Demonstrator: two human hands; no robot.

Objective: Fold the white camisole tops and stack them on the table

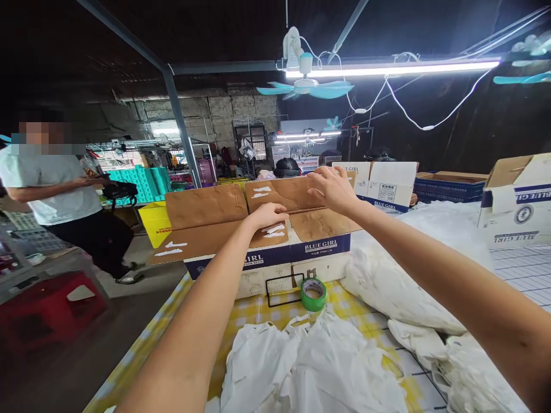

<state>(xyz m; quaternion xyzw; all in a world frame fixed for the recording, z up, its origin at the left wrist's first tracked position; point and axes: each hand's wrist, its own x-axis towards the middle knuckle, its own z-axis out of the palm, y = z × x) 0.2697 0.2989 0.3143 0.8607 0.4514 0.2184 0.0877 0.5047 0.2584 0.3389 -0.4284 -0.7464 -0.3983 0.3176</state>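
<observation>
box flaps-up, long axis left to right

"BLUE GIRL" marked the near carton by the bench's left edge, the carton behind, and the right-hand carton; characters on the yellow box were too small to read.

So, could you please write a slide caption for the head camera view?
Left hand and right hand at the open flaps of a cardboard box, green tape roll in front.
</observation>
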